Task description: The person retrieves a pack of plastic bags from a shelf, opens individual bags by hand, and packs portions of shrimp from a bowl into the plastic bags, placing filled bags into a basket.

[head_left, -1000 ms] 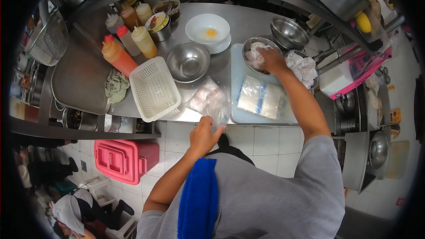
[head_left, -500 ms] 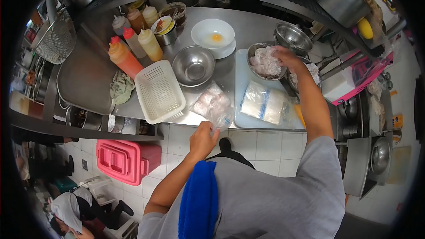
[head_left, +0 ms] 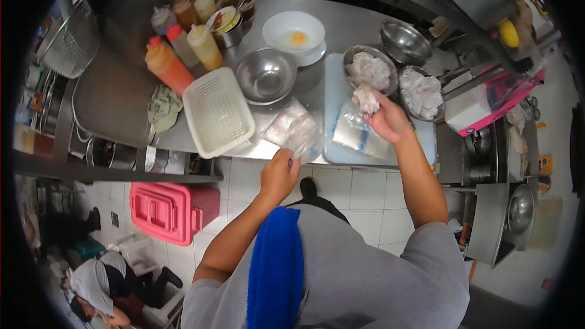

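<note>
My left hand (head_left: 279, 176) is closed on the gathered edge of a clear plastic bag (head_left: 292, 127), which lies on the counter with pale pinkish pieces inside. My right hand (head_left: 391, 123) grips a clump of pale, white-coated meat (head_left: 366, 99), held above the cutting board. Just behind it is a metal bowl (head_left: 346, 61) piled with similar coated pieces. A second bowl of pale pieces (head_left: 421, 93) stands to its right. Under my right hand, a stack of flat plastic bags (head_left: 359, 137) rests on the light blue cutting board (head_left: 333, 88).
An empty metal bowl (head_left: 266, 76) and a white plastic basket (head_left: 219, 113) stand left of the bag. Behind is a white bowl with egg yolk (head_left: 297, 37). Squeeze bottles (head_left: 167, 68) line the back left. A red lidded bin (head_left: 161, 210) and a crouching person (head_left: 103, 283) are below left.
My right hand has come out of the metal bowl toward me, carrying a clump of coated meat. My left hand keeps its hold on the bag. The view has shifted slightly.
</note>
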`<state>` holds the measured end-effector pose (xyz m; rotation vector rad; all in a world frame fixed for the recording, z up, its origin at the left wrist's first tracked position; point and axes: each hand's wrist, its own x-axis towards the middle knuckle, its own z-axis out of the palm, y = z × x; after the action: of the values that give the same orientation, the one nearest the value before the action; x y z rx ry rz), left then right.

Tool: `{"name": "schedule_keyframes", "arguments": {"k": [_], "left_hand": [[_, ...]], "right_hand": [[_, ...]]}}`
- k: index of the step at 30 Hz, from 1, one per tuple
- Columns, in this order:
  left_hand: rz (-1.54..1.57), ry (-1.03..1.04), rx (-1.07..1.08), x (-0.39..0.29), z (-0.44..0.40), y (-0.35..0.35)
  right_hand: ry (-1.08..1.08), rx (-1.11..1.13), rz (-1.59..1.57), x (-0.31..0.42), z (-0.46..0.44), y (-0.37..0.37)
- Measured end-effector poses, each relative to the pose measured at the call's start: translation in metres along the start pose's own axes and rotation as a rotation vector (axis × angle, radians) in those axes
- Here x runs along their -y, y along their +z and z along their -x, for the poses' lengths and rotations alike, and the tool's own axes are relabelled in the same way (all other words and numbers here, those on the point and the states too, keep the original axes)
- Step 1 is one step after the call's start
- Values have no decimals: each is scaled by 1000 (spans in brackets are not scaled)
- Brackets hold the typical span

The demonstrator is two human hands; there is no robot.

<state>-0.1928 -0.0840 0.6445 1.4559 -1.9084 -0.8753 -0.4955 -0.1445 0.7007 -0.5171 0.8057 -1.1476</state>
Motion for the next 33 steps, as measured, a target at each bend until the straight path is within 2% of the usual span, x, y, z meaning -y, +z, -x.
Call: {"name": "schedule_keyframes", "arguments": {"k": [2,4,8,10,11,14,18,21,23,24,26,27,29,33], "left_hand": [[-8,-31,-27,-1,3,-1],[40,53,-92,-6,2,0],[31,119,-118,-7,7,5],[-6,327,-140,-9,10,6],[22,286,-103,-11,13,7],[30,218,-155,-14,14,1],[51,175,-233,-2,10,5],[112,251,-220,-3,11,7],[135,399,-137,-5,11,8],[134,397,-140,-5,13,9],[79,505,-58,-2,14,13],[83,502,-59,0,15,16],[84,495,-58,2,17,20],[100,533,-80,-1,19,18]], "right_hand": [[86,16,48,-29,15,15],[283,61,144,-59,24,21],[358,47,269,-112,26,50],[198,24,497,-124,21,63],[89,60,635,-131,15,61],[213,76,765,-139,7,51],[235,99,994,-130,8,54],[229,92,1094,-123,4,61],[250,161,1549,-119,1,71],[250,164,1551,-124,1,71],[-88,1,1166,-143,0,64],[-84,1,1169,-151,-2,64],[-63,-76,579,-164,-6,64],[-112,-34,587,-168,-1,64]]}}
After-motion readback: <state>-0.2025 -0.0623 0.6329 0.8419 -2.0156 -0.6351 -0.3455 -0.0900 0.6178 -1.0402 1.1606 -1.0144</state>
